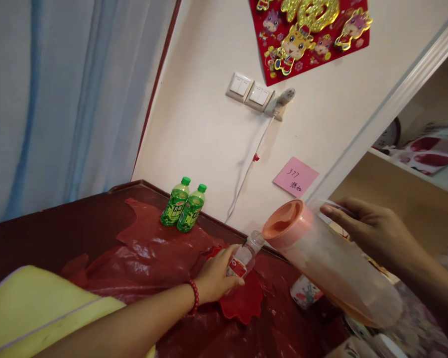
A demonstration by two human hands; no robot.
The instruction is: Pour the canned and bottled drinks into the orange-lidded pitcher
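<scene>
My left hand point(219, 278), with a red bead bracelet at the wrist, is wrapped round a small clear bottle point(245, 258) with a red label. The bottle has no cap on and leans a little to the right above a red scalloped dish point(242, 301). In my right hand point(369, 223) is the handle of a translucent pitcher point(332, 263) with an orange lid. The pitcher is tipped far to the left, its lid end close to the bottle's mouth. Brownish liquid shows along its lower side; I cannot make out a stream.
Two green-capped drink bottles point(182, 206) stand at the back by the wall. Red plastic sheeting point(153, 253) covers part of the dark table. A patterned cup point(305, 292) sits under the pitcher. A white cord point(242, 181) hangs from the socket. Yellow cloth point(41, 315) lies at lower left.
</scene>
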